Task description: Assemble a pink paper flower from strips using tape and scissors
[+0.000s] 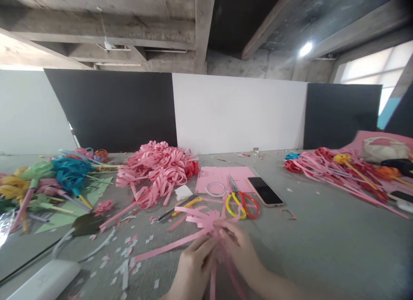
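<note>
Your left hand (197, 257) and right hand (239, 246) pinching pink strips (206, 220), scissors (233, 187) just beyond them, a phone (265, 191) beside the scissors, a pink paper heap (158, 169) farther left.

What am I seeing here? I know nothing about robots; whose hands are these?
There is no machine here: these are a person's own bare left hand and right hand. The one picture comes from a camera worn on that person's head, looking forward and down. The hands hold pink paper strips, which spread out around them. Beyond are scissors, a phone and a pink sheet on the grey surface; farther left is a heap of pink paper loops.
</note>
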